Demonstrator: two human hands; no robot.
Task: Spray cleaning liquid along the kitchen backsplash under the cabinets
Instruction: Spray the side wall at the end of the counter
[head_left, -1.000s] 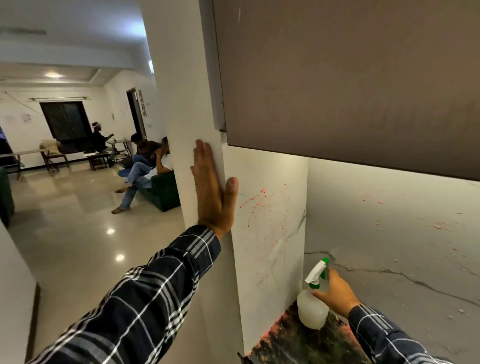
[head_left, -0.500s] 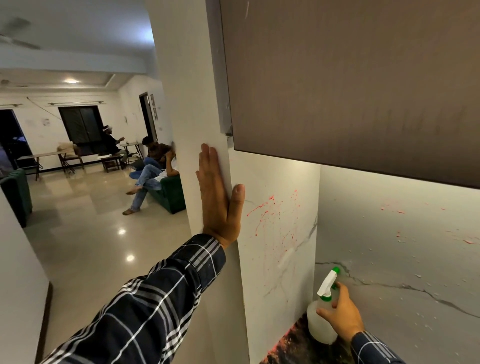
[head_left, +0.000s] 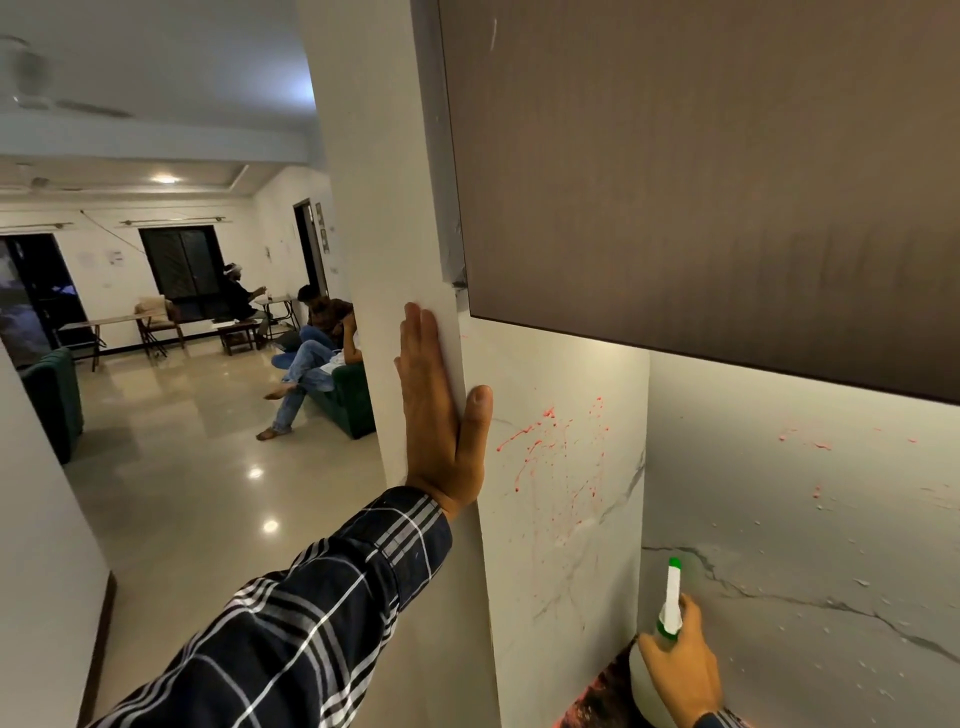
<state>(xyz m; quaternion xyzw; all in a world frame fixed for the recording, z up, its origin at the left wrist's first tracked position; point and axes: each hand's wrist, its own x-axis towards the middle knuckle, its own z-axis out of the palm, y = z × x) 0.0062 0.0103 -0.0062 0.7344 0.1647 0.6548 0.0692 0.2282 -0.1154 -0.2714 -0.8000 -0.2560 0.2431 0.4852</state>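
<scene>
My right hand (head_left: 680, 670) grips a clear spray bottle (head_left: 644, 686) with a white and green nozzle (head_left: 674, 592), low in the corner under the brown wall cabinet (head_left: 701, 171). The nozzle points up toward the grey marbled backsplash (head_left: 810, 519), which carries red splatters and small droplets. Red splatter also marks the white side panel (head_left: 561, 467). My left hand (head_left: 441, 415) lies flat on the white pillar's corner (head_left: 384, 260), fingers extended, thumb around the edge.
A dark patterned countertop (head_left: 597, 696) shows at the bottom edge. Beyond the pillar lies a glossy-floored room with a green sofa (head_left: 353, 400), seated people (head_left: 311, 358), small tables and chairs (head_left: 156, 325).
The view has tilted upward, so hands and bottle sit lower in frame. The bottle's nozzle has turned from angled to pointing nearly straight up. My left hand stays on the pillar.
</scene>
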